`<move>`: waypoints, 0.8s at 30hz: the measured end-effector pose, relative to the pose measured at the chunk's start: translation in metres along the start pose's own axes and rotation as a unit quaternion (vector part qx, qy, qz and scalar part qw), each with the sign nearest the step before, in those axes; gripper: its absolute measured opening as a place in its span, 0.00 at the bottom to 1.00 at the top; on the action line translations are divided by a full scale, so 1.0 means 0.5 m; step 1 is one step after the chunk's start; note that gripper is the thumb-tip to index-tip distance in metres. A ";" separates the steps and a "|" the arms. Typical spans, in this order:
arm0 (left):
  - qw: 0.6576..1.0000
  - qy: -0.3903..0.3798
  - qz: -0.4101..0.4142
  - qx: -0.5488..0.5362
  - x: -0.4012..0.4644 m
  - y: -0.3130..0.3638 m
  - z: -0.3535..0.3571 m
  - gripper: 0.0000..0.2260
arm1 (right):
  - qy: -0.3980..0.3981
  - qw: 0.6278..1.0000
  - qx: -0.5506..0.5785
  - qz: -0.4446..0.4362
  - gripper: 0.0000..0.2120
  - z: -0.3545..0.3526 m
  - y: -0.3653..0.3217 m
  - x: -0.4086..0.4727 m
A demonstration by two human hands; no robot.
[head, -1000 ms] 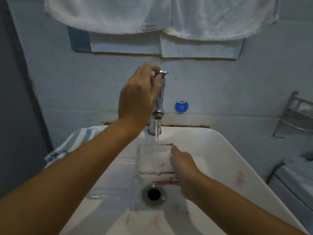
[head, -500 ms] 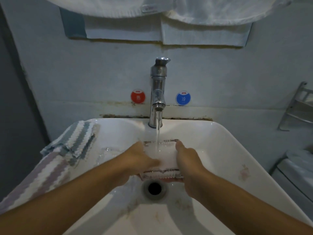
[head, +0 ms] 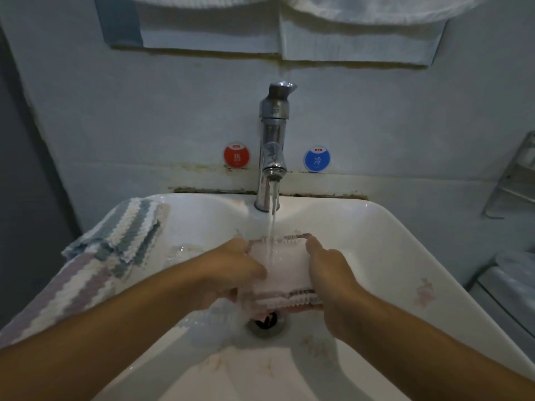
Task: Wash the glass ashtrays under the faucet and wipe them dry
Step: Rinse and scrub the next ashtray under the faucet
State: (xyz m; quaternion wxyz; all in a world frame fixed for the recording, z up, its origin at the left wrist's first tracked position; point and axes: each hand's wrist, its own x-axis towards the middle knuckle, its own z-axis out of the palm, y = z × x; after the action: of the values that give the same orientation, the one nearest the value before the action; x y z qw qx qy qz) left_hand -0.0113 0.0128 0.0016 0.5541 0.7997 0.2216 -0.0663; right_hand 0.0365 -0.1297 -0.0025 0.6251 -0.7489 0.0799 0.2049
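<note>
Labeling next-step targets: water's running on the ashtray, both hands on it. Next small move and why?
Probably tilt the glass ashtray so the stream sweeps its rim: the faucet pours onto its centre only, while the left hand and right hand grip opposite sides.

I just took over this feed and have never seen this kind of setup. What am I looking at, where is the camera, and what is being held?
There is no machine here: a person works with two bare hands, and the single camera sits on their head, looking forward and down. The left hand and the right hand grip opposite sides of a square clear glass ashtray with ribbed edges, held under running water from the chrome faucet, above the drain of the white ceramic sink. A striped knitted cloth in grey, white and mauve lies over the sink's left rim. On the wall, a round red sticker and a round blue sticker flank the faucet. White towels hang above.
</note>
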 end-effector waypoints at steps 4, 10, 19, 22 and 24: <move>0.996 0.077 0.028 0.039 -0.002 0.003 -0.001 0.06 | -0.014 1.000 0.007 0.014 0.19 0.002 -0.002 -0.006; 0.985 0.109 0.059 0.118 0.004 0.001 -0.002 0.12 | -0.022 1.000 -0.003 0.002 0.22 0.005 -0.001 -0.005; 0.984 0.115 0.060 0.122 -0.002 -0.011 0.016 0.07 | -0.008 1.000 -0.002 0.012 0.20 0.005 -0.003 -0.010; 0.967 0.140 0.074 0.200 -0.005 -0.008 0.017 0.11 | -0.006 1.000 -0.014 0.007 0.22 0.013 0.002 -0.009; 0.969 0.127 0.081 0.197 -0.004 -0.010 0.025 0.13 | -0.008 1.000 -0.016 -0.004 0.21 0.015 0.005 -0.009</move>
State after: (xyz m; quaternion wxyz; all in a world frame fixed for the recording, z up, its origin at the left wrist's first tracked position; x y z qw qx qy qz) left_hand -0.0136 0.0022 -0.0065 0.3565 0.9102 0.2073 0.0386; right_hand 0.0302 -0.1233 -0.0039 0.6146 -0.7575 0.0689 0.2092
